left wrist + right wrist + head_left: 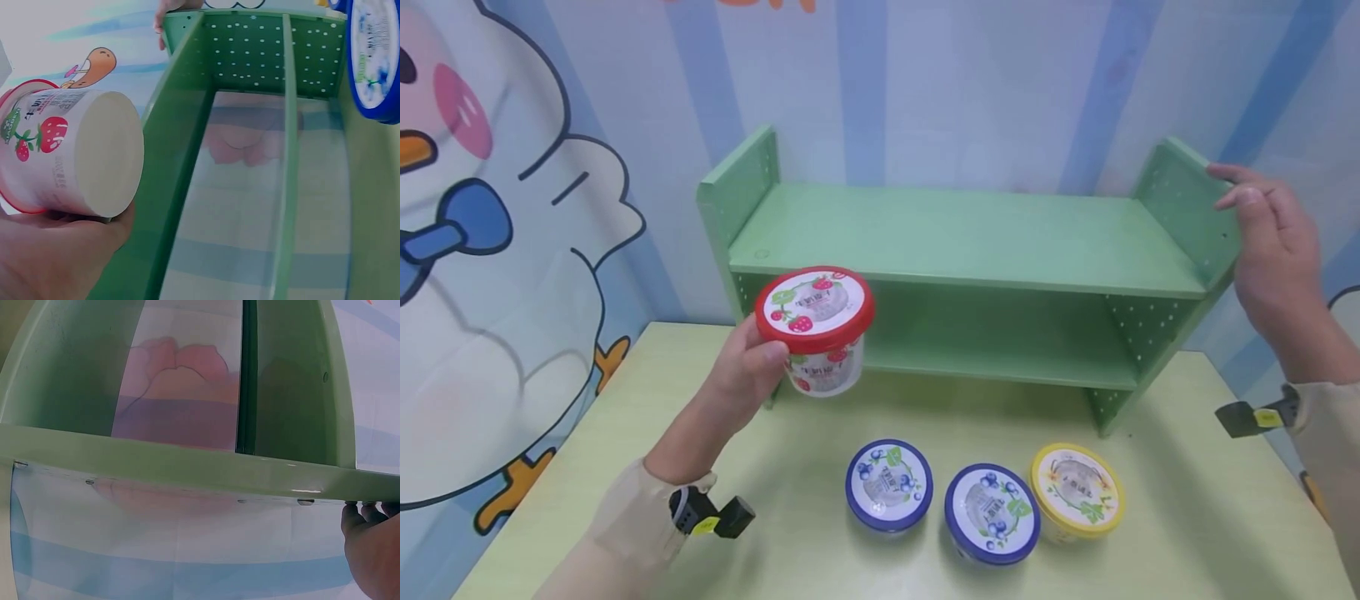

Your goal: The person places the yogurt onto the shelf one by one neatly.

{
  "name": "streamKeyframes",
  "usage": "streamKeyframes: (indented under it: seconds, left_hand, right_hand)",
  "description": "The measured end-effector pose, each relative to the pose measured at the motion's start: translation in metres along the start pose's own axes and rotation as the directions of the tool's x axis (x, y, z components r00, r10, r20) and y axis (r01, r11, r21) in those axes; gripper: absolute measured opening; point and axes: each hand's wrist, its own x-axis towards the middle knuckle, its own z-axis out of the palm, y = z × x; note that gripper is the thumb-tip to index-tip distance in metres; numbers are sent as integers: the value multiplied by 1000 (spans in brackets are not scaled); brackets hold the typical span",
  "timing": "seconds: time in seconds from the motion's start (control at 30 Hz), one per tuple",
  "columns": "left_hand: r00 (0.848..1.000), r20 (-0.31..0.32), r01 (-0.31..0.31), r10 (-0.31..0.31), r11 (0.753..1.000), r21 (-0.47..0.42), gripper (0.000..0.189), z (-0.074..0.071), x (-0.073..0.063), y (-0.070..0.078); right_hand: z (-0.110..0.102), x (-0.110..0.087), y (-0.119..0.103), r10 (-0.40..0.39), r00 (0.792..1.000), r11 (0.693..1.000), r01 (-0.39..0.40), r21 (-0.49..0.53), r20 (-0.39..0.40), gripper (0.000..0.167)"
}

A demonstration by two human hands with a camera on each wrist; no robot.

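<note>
My left hand (751, 367) grips a paper tub (826, 371) with a red strawberry-print lid, raised before the left end of a green two-tier shelf (962, 237). The left wrist view shows the tub's pale base (111, 153) facing the camera, with the thumb side of the hand beneath it. Over on the right, my right hand (1277, 233) is at the shelf's right side panel (1187, 208), fingers reaching toward its upper part. From the right wrist, its fingertips (354, 515) meet the outer face of that panel.
Two blue-lidded tubs (889, 486) with blueberry prints and a yellow-lidded tub (1078, 490) stand on the pale table (805, 517) in front of the shelf. A striped wall with cartoon figures (497, 333) rises behind. Each wrist wears a small camera (711, 512).
</note>
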Motion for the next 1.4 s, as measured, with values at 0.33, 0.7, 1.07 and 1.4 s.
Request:
streamKeyframes:
  seconds: [0.33,0.7,1.07,1.4]
  left_hand:
    - [999,-35,-5,5,1000,-3,70,2,13,11]
    - [996,-72,-42,46,998,51,77,5,16,18]
    - [996,-44,-71,75,994,88,91,12,40,30]
    - [994,13,-112,111,992,55,87,13,60,37]
  right_hand:
    - [0,0,1,-5,1000,1000,5,5,-9,30]
    - [4,3,0,10,1000,999,-9,31,-9,29]
    - [3,7,4,45,999,999,-45,-21,-8,29]
    - [-1,6,5,65,998,998,-65,2,-25,28]
